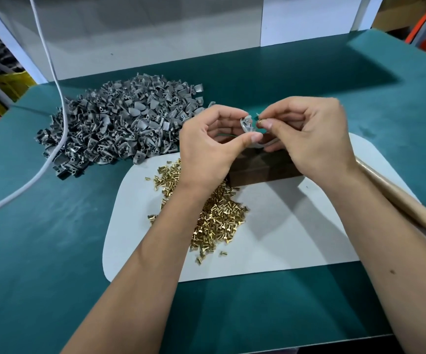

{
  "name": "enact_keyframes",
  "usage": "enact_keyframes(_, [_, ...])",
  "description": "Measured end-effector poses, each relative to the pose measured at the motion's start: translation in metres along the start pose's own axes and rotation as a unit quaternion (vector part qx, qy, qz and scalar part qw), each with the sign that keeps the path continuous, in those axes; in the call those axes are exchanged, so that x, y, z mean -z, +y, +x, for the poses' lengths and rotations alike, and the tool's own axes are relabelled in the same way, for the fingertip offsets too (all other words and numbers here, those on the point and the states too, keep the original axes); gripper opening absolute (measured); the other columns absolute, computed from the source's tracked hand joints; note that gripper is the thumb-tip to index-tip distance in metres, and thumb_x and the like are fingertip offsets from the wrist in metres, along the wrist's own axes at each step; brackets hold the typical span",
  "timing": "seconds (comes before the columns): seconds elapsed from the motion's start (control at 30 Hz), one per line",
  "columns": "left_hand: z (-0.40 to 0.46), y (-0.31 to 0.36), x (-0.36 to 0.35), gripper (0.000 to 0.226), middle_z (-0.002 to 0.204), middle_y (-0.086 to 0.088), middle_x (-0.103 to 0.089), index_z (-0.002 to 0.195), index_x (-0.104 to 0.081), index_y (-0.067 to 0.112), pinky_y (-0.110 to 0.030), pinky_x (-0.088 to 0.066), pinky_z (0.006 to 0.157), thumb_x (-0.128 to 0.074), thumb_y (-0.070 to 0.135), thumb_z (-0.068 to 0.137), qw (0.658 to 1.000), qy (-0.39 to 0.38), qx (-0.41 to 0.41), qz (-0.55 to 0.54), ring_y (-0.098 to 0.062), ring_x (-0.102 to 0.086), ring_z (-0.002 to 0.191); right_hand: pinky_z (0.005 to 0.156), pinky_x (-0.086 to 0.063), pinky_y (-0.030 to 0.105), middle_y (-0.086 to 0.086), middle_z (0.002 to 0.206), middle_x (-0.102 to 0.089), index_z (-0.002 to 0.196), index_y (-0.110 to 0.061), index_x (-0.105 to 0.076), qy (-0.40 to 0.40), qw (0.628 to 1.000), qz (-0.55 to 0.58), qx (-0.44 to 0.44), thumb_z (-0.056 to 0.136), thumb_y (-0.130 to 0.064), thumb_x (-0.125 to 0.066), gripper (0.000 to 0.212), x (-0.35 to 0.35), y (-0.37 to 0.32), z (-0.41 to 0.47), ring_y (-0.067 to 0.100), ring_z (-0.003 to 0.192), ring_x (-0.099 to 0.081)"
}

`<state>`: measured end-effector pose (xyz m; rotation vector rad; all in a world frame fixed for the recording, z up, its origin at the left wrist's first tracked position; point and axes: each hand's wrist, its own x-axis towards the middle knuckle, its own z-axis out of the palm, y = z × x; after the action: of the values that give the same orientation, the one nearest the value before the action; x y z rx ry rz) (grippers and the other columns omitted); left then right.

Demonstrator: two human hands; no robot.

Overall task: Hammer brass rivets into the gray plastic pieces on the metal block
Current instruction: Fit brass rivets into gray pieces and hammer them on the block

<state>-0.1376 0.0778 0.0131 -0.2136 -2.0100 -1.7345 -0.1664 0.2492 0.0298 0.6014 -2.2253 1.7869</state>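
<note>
Two bare forearms come in from 6 o'clock over the green counter [40,251] and meet above the middle of the scene. The left hand [206,146] has its grip curled around a gray plastic piece [247,125], thumb and fingertips pinching it from below and behind. The right hand [309,134], just beside it at 3 o'clock, pinches a small brass rivet [261,121] between thumb and forefinger, holding it right against the piece; whether the rivet already sits in a hole I cannot tell. Both hands hover above the dark metal block [257,172], which rests on a white mat [296,238] lying on the counter. The held piece is raised off the block, not resting on it. On the mat, at 7 o'clock from the block and partly under the left wrist, lies a loose heap of brass rivets [219,218]. At 10 o'clock, on the bare counter and touching the mat's far edge, is a large pile of gray plastic pieces [109,123]. A white cable [61,108] hangs down from 12 o'clock and trails across that pile to the left. At 4 o'clock a wooden handle [398,198] lies slanted under the right forearm, along the mat's right edge.
</note>
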Motion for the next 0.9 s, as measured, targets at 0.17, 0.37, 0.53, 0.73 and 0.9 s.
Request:
enact_keyframes(0.17, [0.0011, -0.0006, -0.0009, 0.034, 0.094, -0.011, -0.076, 0.095, -0.072, 0.014, -0.024, -0.058, 0.077, -0.093, 0.006, 0.069, 1.000, 0.007, 0.006, -0.006, -0.015, -0.073, 0.080, 0.070, -0.061, 0.035, -0.010, 0.085, -0.073, 0.088, -0.024, -0.076, 0.006, 0.995, -0.089, 0.036, 0.089, -0.014, -0.075, 0.010, -0.0004, -0.0024, 0.0014, 0.011, 0.079, -0.069])
enact_keyframes(0.37, [0.0016, -0.0006, -0.0005, 0.034, 0.090, -0.007, -0.076, 0.093, -0.071, 0.014, -0.027, -0.059, 0.076, -0.092, 0.003, 0.068, 1.000, -0.001, 0.016, -0.026, -0.013, -0.073, 0.078, 0.080, -0.050, 0.022, -0.007, 0.090, -0.073, 0.089, -0.026, -0.075, 0.006, 0.992, -0.112, 0.056, 0.089, -0.017, -0.074, 0.009, -0.0028, -0.0059, 0.0012, 0.006, 0.084, -0.065])
enact_keyframes(0.53, [0.0009, -0.0004, 0.0001, 0.036, 0.087, -0.007, -0.077, 0.098, -0.070, 0.003, -0.037, -0.064, 0.076, -0.092, 0.003, 0.069, 0.998, -0.001, 0.030, -0.047, -0.016, -0.074, 0.079, 0.080, -0.054, 0.026, -0.008, 0.086, -0.074, 0.089, -0.025, -0.075, 0.005, 0.995, -0.091, 0.044, 0.090, -0.017, -0.074, 0.009, -0.0043, -0.0066, 0.0008, 0.007, 0.082, -0.067])
enact_keyframes(0.73, [0.0007, 0.0017, 0.0009, 0.035, 0.089, -0.009, -0.077, 0.096, -0.071, 0.006, -0.035, -0.063, 0.076, -0.091, 0.000, 0.068, 0.998, -0.003, 0.032, -0.056, -0.017, -0.074, 0.079, 0.078, -0.056, 0.026, -0.010, 0.085, -0.075, 0.088, -0.028, -0.075, 0.004, 0.994, -0.104, 0.039, 0.090, -0.019, -0.074, 0.009, -0.0045, -0.0072, 0.0000, 0.010, 0.083, -0.070])
enact_keyframes(0.9, [-0.0001, 0.0029, -0.0001, 0.039, 0.092, -0.012, -0.076, 0.099, -0.071, 0.004, -0.028, -0.061, 0.078, -0.090, -0.006, 0.067, 0.998, -0.018, 0.033, -0.056, -0.016, -0.074, 0.080, 0.074, -0.056, 0.028, -0.008, 0.082, -0.073, 0.085, -0.026, -0.072, 0.008, 0.988, -0.150, 0.045, 0.088, -0.020, -0.072, 0.007, -0.0050, -0.0092, -0.0016, 0.012, 0.078, -0.069])
